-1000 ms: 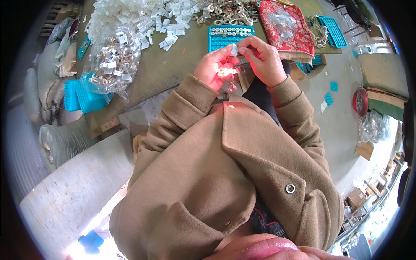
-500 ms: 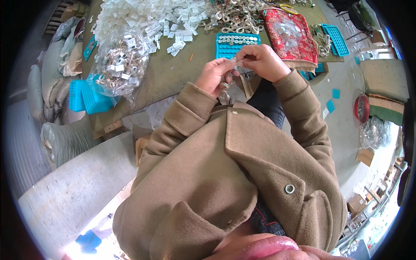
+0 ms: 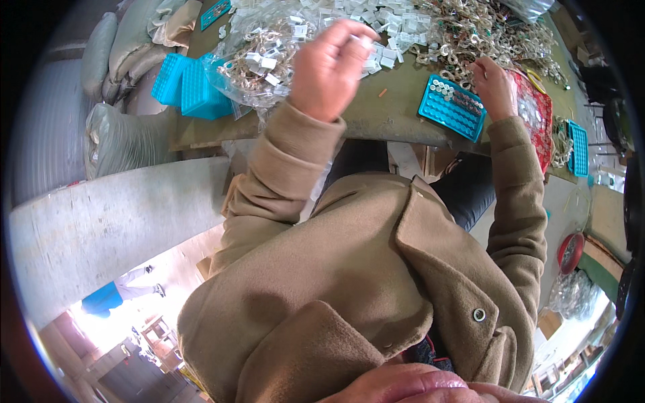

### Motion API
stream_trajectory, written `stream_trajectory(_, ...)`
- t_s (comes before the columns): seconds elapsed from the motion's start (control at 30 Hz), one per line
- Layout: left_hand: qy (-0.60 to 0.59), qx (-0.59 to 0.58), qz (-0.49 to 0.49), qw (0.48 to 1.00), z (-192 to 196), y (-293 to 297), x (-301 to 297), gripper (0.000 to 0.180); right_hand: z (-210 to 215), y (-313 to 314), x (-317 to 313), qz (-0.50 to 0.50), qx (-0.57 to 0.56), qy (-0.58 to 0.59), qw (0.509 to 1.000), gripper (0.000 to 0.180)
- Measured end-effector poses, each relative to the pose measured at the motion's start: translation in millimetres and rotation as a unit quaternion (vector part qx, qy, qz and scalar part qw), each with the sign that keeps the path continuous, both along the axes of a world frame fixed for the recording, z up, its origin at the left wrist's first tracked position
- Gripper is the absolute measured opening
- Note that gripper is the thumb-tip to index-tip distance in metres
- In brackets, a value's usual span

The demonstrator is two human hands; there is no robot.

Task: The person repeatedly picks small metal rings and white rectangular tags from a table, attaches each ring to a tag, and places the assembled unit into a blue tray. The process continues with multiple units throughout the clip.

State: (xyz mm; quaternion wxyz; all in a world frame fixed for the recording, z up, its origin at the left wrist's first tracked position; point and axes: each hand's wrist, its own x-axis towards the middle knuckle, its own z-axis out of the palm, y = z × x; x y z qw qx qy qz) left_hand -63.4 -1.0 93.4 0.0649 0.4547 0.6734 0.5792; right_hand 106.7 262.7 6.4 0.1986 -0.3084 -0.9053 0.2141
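Note:
My left hand (image 3: 327, 72) is raised over the table's front part, beside a clear bag of white plastic pieces with coiled cords (image 3: 272, 57). Its thumb and fingers are closed together; something whitish shows at the tips, too unclear to name against the heap of small white plastic pieces (image 3: 396, 50) behind. Further right, my right hand (image 3: 496, 91) bends its closed fingers down at the edge of a pile of coiled cords (image 3: 463, 40). Whatever those fingertips hold is hidden. Close by lies a blue pitted tray (image 3: 449, 114) with rows of small round silvery parts.
Beyond my right hand lies a red patterned cloth (image 3: 543, 127) with clear bits on it, and yellow-handled pliers or scissors (image 3: 535, 80). Another blue tray (image 3: 578, 149) sits at the right edge. Blue containers (image 3: 201, 87) stand left, near stuffed sacks (image 3: 127, 57).
My hands, together in front of me before, have come apart: the left moved left toward the bag, the right moved right to the cords. The whole view has shifted too.

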Motion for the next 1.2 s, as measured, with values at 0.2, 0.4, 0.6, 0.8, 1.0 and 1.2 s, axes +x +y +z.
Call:
stream_trajectory(0.2,0.341,-0.108,0.236,0.904,0.8,-30.6,-84.0,0.028,-13.7,2.5,-14.7,-0.01,0.118,-0.085,0.989,0.025)
stream_trajectory(0.4,0.026,0.03,0.106,0.994,-33.2,-7.1,-23.2,0.023,-17.2,8.6,-17.3,-0.016,0.104,-0.113,0.988,0.022)
stream_trajectory(0.6,-0.375,-0.057,-0.168,0.91,-43.1,29.3,59.2,0.02,-8.2,15.0,-0.4,-0.068,-0.08,0.056,0.993,0.024)
stream_trajectory(0.8,-0.443,-0.142,-0.169,0.869,-54.1,46.2,65.9,0.022,-8.0,17.1,12.8,-0.046,-0.013,0.082,0.995,0.024)
stream_trajectory(1.0,-0.446,-0.171,-0.176,0.861,-62.7,44.2,66.1,0.021,8.1,5.4,19.6,-0.034,-0.026,0.105,0.994,0.021)
stream_trajectory(1.2,-0.425,-0.088,-0.131,0.892,-59.2,42.5,69.2,0.021,27.6,-17.4,23.3,0.016,-0.175,0.202,0.963,0.015)
